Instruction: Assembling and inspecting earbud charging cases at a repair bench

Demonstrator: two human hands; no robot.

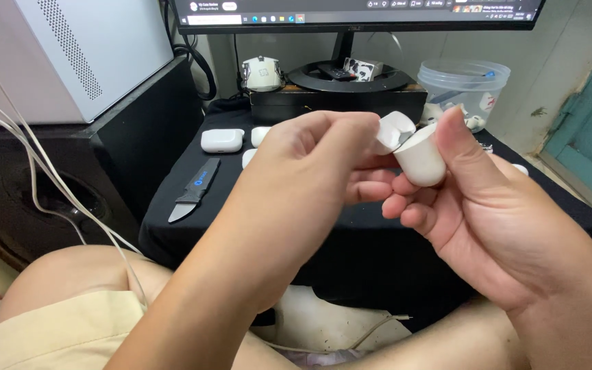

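Note:
My right hand point(488, 205) grips a small white earbud case point(419, 159) with its lid point(395, 129) flipped open, held in the air above a black cloth-covered table point(193, 226). My left hand point(310, 161) crosses in front, its fingertips pinched at the case's open lid. Whether anything sits between those fingertips is hidden.
On the cloth lie another closed white earbud case point(222, 140), a dark knife-shaped tool point(194, 190) and more small white cases point(258, 135). Behind stand a monitor point(358, 14) on a round base, a clear plastic tub point(464, 89), a black speaker point(70, 171) and white cables point(56, 185).

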